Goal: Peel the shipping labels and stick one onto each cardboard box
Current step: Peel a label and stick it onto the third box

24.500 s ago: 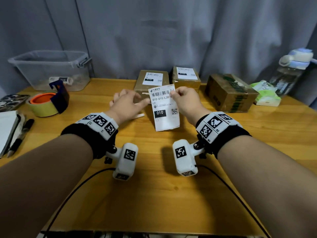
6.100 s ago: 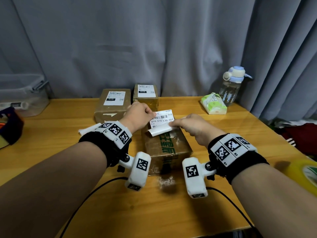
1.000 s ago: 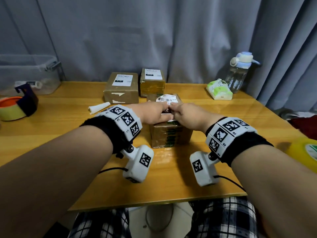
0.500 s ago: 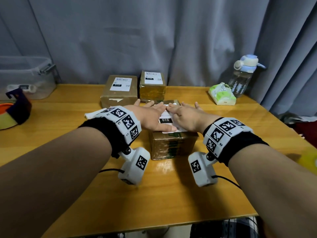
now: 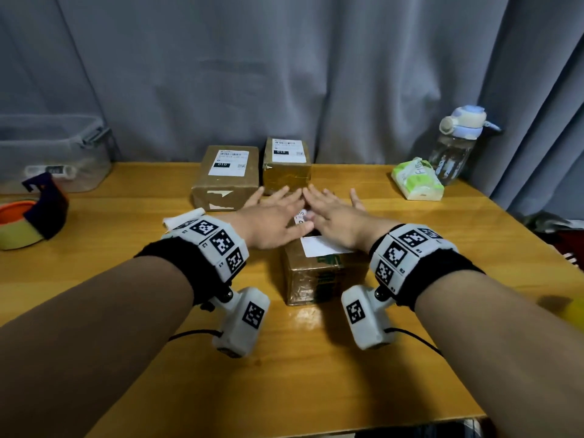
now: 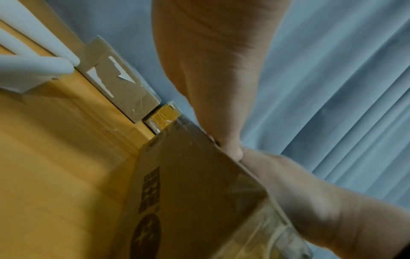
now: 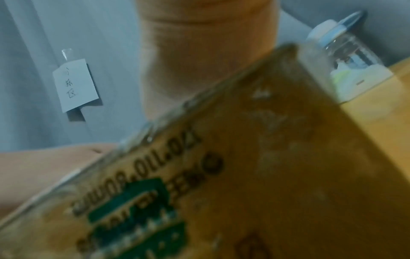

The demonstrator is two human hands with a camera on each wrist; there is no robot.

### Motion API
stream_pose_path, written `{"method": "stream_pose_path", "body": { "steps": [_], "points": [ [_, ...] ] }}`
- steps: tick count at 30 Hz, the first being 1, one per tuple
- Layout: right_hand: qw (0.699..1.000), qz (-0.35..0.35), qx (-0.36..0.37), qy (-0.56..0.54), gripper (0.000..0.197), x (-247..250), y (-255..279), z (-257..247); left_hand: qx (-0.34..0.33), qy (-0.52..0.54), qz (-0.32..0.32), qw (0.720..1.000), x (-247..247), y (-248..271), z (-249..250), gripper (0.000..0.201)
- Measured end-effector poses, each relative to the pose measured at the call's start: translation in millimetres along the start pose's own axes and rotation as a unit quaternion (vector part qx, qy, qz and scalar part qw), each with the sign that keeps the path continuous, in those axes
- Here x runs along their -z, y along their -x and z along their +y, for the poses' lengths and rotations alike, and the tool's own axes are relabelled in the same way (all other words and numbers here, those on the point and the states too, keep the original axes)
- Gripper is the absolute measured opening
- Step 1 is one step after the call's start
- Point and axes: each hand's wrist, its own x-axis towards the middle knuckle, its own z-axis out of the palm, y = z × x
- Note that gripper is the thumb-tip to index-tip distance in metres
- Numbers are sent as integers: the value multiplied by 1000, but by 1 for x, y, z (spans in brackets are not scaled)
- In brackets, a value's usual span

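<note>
A taped cardboard box with green print stands at the table's middle. A white shipping label lies flat on its top. My left hand and my right hand both press flat on the label, fingers straight and spread, the palms hiding most of it. In the left wrist view the left hand lies over the box top edge. In the right wrist view the box side fills the frame. Two labelled boxes stand behind: a wider one and a smaller taped one.
A crumpled white backing strip lies left of my left wrist. A tape dispenser and a clear plastic bin are at the far left. A tissue pack and a water bottle stand at the back right.
Both hands have slid forward over the label toward the far edge of the box, with fingers spread wider. The near white part of the label now shows behind the palms.
</note>
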Motion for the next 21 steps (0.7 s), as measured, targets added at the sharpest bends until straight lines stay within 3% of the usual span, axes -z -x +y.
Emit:
{"method": "stream_pose_path", "body": {
  "steps": [3, 8, 11, 14, 21],
  "points": [
    [999, -22, -18, 22, 54, -5, -2, 2, 27, 7, -31, 999, -3, -2, -7, 84],
    [993, -17, -96, 72, 59, 6, 8, 22, 54, -19, -11, 998, -4, 0, -12, 98],
    [993, 10, -65, 97, 60, 8, 12, 12, 39, 58, 18, 997, -9, 2, -15, 75],
    [998, 14, -18, 55, 56, 1, 6, -14, 36, 109, 55, 992, -10, 0, -24, 52],
    [997, -10, -10, 77, 60, -8, -5, -36, 45, 193, 74, 977, -24, -2, -25, 49]
  ]
}}
